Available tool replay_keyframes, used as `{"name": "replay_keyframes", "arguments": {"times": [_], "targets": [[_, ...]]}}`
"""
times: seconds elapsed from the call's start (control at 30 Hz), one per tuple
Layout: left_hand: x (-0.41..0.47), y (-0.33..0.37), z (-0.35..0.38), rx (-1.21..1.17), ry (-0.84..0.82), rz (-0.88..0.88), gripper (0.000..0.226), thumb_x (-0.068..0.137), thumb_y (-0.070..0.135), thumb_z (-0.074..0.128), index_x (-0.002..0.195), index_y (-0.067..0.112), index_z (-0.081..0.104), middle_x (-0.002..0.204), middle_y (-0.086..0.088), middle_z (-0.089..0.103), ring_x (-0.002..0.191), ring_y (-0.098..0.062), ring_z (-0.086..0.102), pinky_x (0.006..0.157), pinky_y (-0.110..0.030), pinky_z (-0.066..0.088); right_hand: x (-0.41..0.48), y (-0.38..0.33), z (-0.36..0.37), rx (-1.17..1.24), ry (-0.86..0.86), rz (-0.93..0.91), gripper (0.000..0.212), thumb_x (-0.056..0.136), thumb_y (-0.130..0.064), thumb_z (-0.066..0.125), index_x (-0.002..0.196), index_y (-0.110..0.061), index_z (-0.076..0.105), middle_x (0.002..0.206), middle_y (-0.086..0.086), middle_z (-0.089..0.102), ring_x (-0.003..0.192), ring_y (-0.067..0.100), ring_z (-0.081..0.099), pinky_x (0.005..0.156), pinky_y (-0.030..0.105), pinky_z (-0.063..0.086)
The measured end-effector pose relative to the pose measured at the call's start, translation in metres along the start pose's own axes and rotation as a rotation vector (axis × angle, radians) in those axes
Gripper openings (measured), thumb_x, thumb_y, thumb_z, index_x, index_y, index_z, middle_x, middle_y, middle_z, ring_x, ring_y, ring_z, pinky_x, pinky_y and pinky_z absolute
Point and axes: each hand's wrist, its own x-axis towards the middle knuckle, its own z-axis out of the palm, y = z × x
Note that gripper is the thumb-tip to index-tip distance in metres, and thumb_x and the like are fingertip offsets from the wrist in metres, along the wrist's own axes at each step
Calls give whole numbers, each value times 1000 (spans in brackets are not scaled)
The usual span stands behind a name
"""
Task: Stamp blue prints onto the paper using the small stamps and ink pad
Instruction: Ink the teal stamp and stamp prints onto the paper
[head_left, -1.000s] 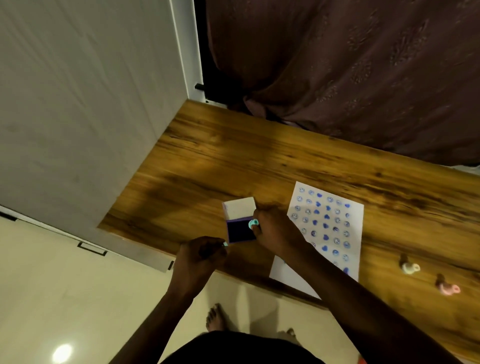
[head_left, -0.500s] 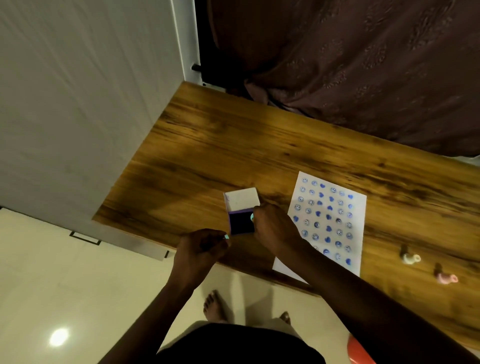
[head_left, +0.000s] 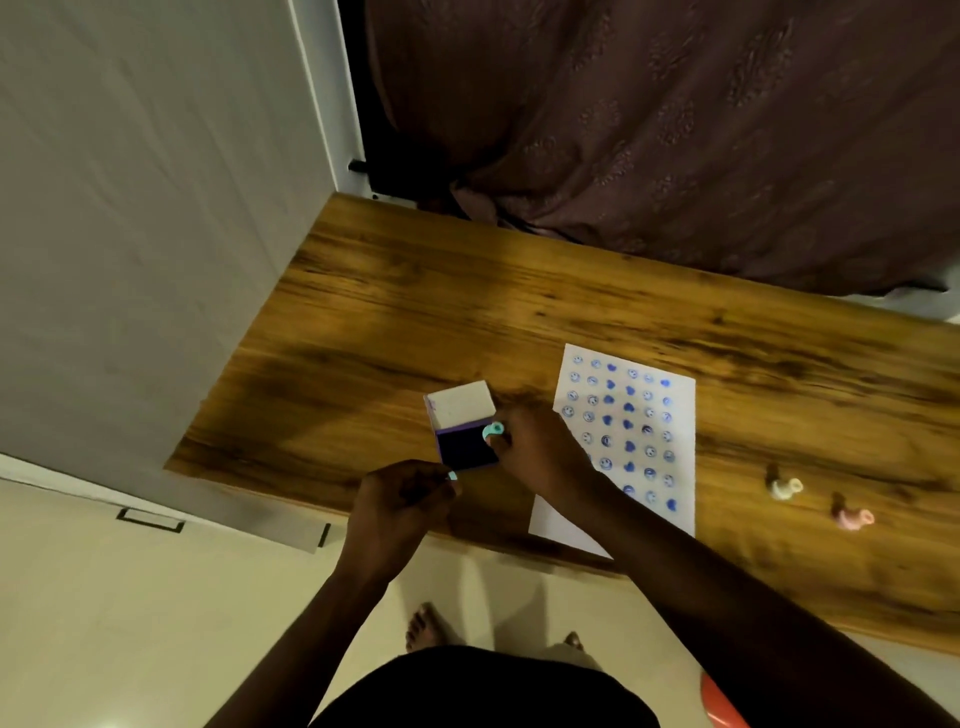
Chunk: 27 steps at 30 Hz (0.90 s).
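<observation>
right hand (head_left: 540, 452) pinching teal stamp (head_left: 493, 431) over ink pad (head_left: 467, 450) | left hand (head_left: 402, 501) clutching another stamp | light, rigid, likely slippery: pinch by knob

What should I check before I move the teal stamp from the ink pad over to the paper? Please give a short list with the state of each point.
1. Ink pad open, lid folded back: ok.
2. Teal stamp held in the right hand, at the right edge of the pad: ok.
3. Stamp face inked: cannot tell, the face is hidden.
4. Paper flat on the table, to the right of the pad: ok.
5. Free space on the paper: ok, the near end under the rows of blue prints is blank.
6. Left hand free to steady the pad: not ok, it is closed on another small light-teal piece.
</observation>
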Motion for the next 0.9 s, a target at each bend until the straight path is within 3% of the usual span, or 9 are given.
{"name": "replay_keyframes", "arguments": {"times": [0.1, 0.2, 0.27, 0.37, 0.47, 0.67, 0.9], "targets": [[0, -1, 9, -28, -51, -4, 25, 85, 15, 82, 102, 32, 79, 103, 7, 82, 95, -14, 78, 83, -48, 64, -17, 9, -18, 159, 113, 39, 27, 96, -33, 65, 116, -17, 72, 106, 3, 77, 96, 17, 72, 81, 27, 57], [1, -5, 20, -10, -71, -43, 21, 84, 15, 84, 103, 22, 80, 96, 3, 83, 89, -18, 79, 82, -49, 64, -38, 28, -33, 228, 222, 125, 21, 92, -33, 71, 104, -17, 76, 95, -2, 78, 83, 7, 69, 67, 9, 44], [1, -7, 27, 9, -85, -57, 17, 83, 16, 85, 98, 24, 81, 90, 2, 83, 85, -17, 79, 79, -44, 64, -55, 46, -38, 208, 260, 193, 18, 91, -31, 72, 102, -17, 76, 99, -2, 78, 88, 9, 70, 70, 6, 40], [1, -9, 36, 28, -115, -49, 16, 83, 19, 85, 95, 28, 81, 87, 3, 83, 81, -16, 79, 75, -35, 64, -81, 74, -33, 136, 261, 283, 20, 91, -32, 72, 105, -18, 73, 106, -1, 76, 98, 13, 70, 81, 15, 45], [0, -10, 43, 71, -143, -37, 14, 83, 21, 84, 96, 26, 80, 86, 4, 82, 80, -15, 79, 73, -31, 63, -102, 88, -15, 83, 228, 322, 22, 90, -34, 72, 105, -18, 73, 103, -1, 77, 95, 14, 71, 80, 18, 47], [0, -7, 48, 112, -163, -36, 17, 83, 21, 85, 90, 35, 78, 87, 9, 82, 79, -12, 78, 71, -26, 63, -112, 85, 7, 30, 183, 251, 27, 96, -33, 65, 115, -15, 69, 109, 2, 73, 103, 17, 68, 94, 29, 55], [3, -9, 46, 90, -158, -64, 14, 83, 20, 84, 96, 24, 80, 87, 4, 82, 80, -14, 78, 69, -24, 61, -100, 78, 11, -48, 125, 230, 26, 98, -33, 60, 115, -15, 66, 112, 3, 72, 103, 18, 68, 92, 27, 54]]}}
